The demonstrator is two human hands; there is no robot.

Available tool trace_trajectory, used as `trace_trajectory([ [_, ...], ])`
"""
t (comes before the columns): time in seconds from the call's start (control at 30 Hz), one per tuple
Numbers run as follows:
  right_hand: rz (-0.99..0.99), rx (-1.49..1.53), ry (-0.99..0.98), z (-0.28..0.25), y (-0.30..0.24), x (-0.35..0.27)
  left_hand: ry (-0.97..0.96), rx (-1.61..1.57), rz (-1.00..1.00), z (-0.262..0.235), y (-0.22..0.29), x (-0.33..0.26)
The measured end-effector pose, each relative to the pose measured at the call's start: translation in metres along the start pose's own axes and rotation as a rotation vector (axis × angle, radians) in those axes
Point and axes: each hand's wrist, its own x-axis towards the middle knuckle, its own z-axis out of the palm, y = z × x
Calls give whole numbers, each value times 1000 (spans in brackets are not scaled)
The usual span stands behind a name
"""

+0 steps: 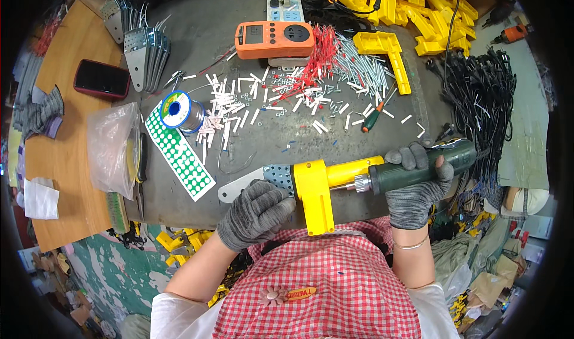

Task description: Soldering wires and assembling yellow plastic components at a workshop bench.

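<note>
My left hand (256, 214), in a grey knit glove, is closed on a perforated metal plate (278, 176) with a pale tapered end. That plate meets a yellow plastic housing (312, 189), which lies in front of me at the table's near edge. My right hand (414, 197), gloved but with bare fingertips showing, is wrapped round a dark green electric screwdriver (394, 176) held sideways. The screwdriver's silver nose and bit point left, against the housing's right side beneath its yellow arm. Where the bit tip sits is hidden.
An orange meter (274, 40) stands before a power strip (286, 7). Red wires, long screws and white sleeves (224, 106) are scattered mid-table. A solder spool (179, 110) sits by a green-dotted sheet (179, 153). Yellow housings (412, 7) and black cords (481, 94) pile at right.
</note>
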Motion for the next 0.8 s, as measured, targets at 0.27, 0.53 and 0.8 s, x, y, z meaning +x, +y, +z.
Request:
trace_trajectory([
  [0.27, 3, 48, -65, -8, 2, 0, 34, -143, -173, 4, 4, 7],
  [0.53, 18, 47, -97, -10, 1, 3, -18, -397, -489, -2, 7, 8],
  [0.8, 48, 113, -111, -7, 1, -1, 120, -214, -353, 18, 7, 10],
])
